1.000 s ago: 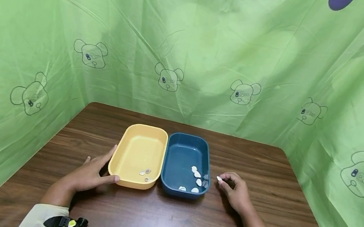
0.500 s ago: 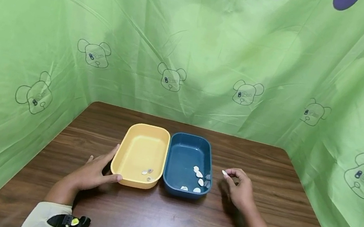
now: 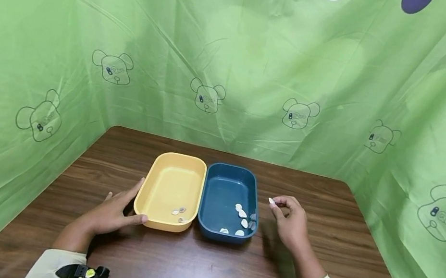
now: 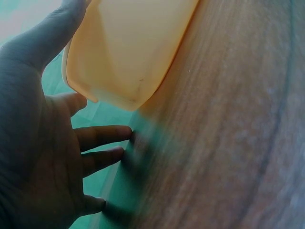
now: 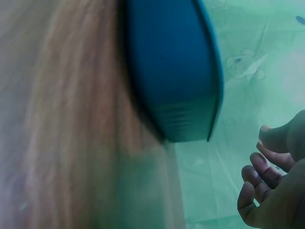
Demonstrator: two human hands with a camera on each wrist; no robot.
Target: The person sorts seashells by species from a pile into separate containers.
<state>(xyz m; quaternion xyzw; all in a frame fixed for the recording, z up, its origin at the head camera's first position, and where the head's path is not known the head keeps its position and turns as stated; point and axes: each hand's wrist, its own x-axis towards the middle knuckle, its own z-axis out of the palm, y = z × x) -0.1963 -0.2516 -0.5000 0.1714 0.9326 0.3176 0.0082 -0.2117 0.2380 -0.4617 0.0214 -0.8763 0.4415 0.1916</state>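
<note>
My right hand (image 3: 293, 224) is just right of the blue tray, raised off the table. Between its thumb and forefinger it pinches a small white shell (image 3: 271, 201); in the right wrist view the other fingers (image 5: 259, 183) curl loosely. My left hand (image 3: 111, 213) rests at the near left corner of the yellow tray (image 3: 151, 169), thumb on the near wall and forefinger along the left side. The left wrist view shows its other fingers (image 4: 105, 137) spread, tips at the table. Several white shells (image 3: 242, 214) lie in the blue tray (image 3: 209, 180). A few pale shells (image 3: 182, 210) lie in the yellow one.
Both trays stand side by side, almost touching, on a brown wooden table (image 3: 202, 272). A green patterned curtain (image 3: 261, 62) surrounds the table's back and sides. Each wrist wears a black strap with a small camera (image 3: 100, 276).
My right hand has lifted and moved away from me, carrying the white shell. The left hand keeps its place at the yellow tray, and the shells in both trays lie as before.
</note>
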